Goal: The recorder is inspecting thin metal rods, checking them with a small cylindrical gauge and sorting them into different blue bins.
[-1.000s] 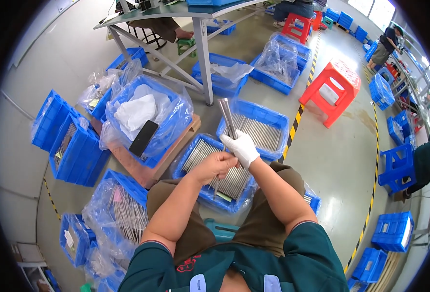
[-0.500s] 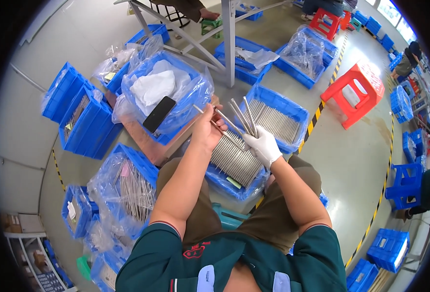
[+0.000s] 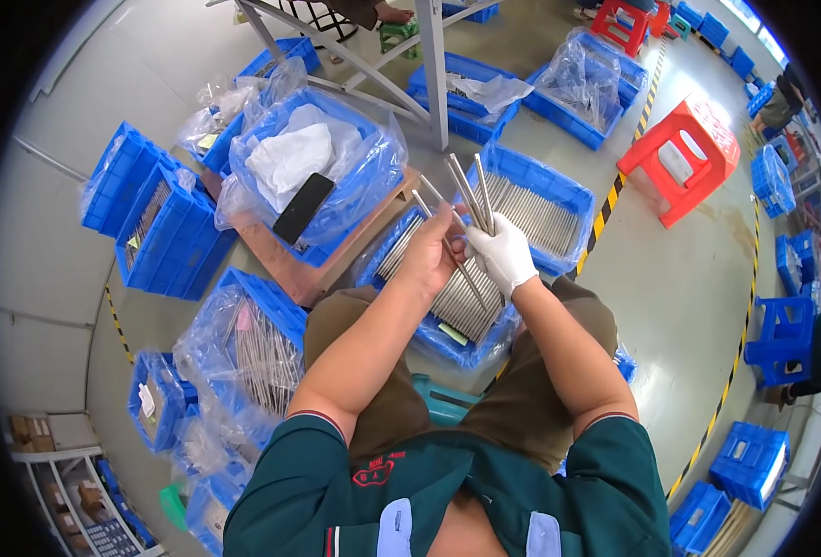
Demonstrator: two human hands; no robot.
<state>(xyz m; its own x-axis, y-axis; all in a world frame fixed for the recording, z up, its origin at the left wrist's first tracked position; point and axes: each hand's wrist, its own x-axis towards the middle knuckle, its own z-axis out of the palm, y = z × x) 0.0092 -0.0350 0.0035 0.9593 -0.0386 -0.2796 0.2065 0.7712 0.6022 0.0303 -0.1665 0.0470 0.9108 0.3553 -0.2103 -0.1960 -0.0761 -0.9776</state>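
Note:
My bare left hand (image 3: pixel 433 247) is closed round a thin metal rod (image 3: pixel 471 282) that slants down to the right. A second rod at its fingertips points up and left. My right hand (image 3: pixel 503 254), in a white glove, grips several metal rods (image 3: pixel 463 186) that fan upward. The two hands nearly meet, so their fingertips partly hide each other. Under them, between my knees, stands a blue bin (image 3: pixel 448 351) lined with clear plastic, holding rows of rods (image 3: pixel 459 311). Just beyond it, a second blue bin (image 3: pixel 573 192) holds more rods side by side.
A black phone (image 3: pixel 303 208) rests on a plastic-lined blue bin (image 3: pixel 355 121) at left. Loose rods fill another bin (image 3: pixel 271 302) beside my left knee. A red stool (image 3: pixel 680 158) stands at right, and a table leg (image 3: pixel 434 84) rises ahead.
My left hand has moved right, close to my gloved hand, and its rod now tilts more steeply. The rods in my right hand stand more upright.

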